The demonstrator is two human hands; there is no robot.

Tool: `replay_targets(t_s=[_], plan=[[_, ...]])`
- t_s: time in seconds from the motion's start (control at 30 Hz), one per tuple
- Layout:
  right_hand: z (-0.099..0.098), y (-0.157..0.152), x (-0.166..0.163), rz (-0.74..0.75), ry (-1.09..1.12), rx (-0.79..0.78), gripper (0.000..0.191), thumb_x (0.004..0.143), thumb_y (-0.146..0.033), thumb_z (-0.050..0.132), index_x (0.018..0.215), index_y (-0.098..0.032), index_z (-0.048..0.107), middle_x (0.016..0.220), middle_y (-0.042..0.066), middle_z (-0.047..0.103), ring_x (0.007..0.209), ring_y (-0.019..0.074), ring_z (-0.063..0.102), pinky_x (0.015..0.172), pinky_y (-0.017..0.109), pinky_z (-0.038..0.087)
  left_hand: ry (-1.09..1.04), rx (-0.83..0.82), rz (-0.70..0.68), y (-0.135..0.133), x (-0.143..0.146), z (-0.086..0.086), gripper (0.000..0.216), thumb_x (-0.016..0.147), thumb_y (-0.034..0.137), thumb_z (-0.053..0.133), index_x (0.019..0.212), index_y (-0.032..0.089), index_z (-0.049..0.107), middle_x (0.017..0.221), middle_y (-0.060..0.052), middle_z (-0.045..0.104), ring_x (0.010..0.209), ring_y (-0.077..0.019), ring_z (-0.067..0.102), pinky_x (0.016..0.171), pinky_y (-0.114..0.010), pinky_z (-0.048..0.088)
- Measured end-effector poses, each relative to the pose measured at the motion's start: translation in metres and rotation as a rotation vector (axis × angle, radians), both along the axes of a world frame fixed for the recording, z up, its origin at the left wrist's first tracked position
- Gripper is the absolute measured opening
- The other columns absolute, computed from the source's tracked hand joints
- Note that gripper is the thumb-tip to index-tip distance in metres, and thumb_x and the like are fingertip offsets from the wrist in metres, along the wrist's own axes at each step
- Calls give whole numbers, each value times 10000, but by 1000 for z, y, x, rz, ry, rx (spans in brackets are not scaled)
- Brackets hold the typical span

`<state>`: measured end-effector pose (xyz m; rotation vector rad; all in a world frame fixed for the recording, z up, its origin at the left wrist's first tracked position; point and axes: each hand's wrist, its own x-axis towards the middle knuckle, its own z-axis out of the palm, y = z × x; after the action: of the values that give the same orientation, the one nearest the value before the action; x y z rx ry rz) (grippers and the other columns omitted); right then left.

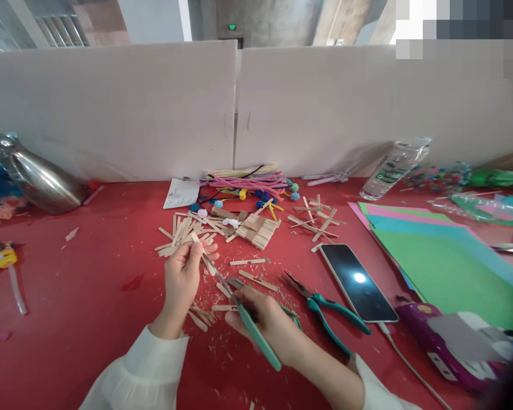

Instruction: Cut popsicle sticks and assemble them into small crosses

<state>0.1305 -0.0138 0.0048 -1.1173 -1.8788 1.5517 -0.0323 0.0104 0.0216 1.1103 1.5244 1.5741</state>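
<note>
My left hand (183,277) is closed on a wooden craft stick (202,254), pinching it upright over the red table (89,285). My right hand (270,326) grips teal-handled cutting pliers (248,322), whose metal jaws reach up to the stick just under my left fingers. Cut stick pieces and wood shavings (222,307) lie on the table between my two hands. A loose pile of whole craft sticks (188,228) sits just beyond my left hand.
A second pair of teal pliers (325,310) and a phone (358,282) lie to the right. Coloured paper sheets (444,256), a purple tool (440,341), pipe cleaners (252,183), a plastic bottle (393,168) and a steel kettle (38,176) ring the area. White partition boards (154,108) stand behind.
</note>
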Motion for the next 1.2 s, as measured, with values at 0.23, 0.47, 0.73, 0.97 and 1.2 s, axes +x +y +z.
replay_targets(t_s=[0.23, 0.47, 0.73, 0.97, 1.2], plan=[[8, -5, 5, 101, 135, -148, 388, 758, -532, 548, 821, -173, 414, 561, -84, 314, 474, 56, 292, 437, 196, 230, -8, 3, 96, 8, -14, -3, 307, 787, 442, 517, 849, 152, 598, 840, -101, 718, 645, -198, 679, 567, -286, 536], [6, -2, 6, 90, 22, -23, 386, 768, -546, 525, 800, -176, 419, 576, -76, 301, 505, 65, 275, 459, 207, 229, -148, 0, 111, 16, -21, -9, 266, 699, 395, 625, 773, 144, 670, 780, -57, 706, 692, -153, 638, 637, -256, 504], [7, 0, 9, 70, -61, 72, 361, 764, -517, 537, 794, -170, 442, 597, -66, 339, 515, 70, 290, 474, 208, 237, -12, 8, 26, 8, -18, -5, 259, 731, 389, 602, 840, 165, 673, 603, 26, 562, 563, -101, 509, 588, -222, 442], [5, 0, 10, 21, -142, 133, 339, 754, -497, 560, 836, -174, 495, 574, -61, 407, 497, 76, 334, 477, 201, 262, 97, 50, 22, 4, -14, 5, 215, 753, 372, 582, 810, 169, 622, 586, 29, 530, 559, -96, 487, 561, -204, 411], [14, 1, 9, -38, -296, 190, 358, 736, -479, 579, 925, -177, 551, 586, -32, 479, 492, 106, 398, 485, 212, 300, 150, 67, 68, 4, -17, 4, 245, 763, 405, 551, 776, 172, 628, 604, 8, 569, 578, -120, 539, 597, -229, 462]])
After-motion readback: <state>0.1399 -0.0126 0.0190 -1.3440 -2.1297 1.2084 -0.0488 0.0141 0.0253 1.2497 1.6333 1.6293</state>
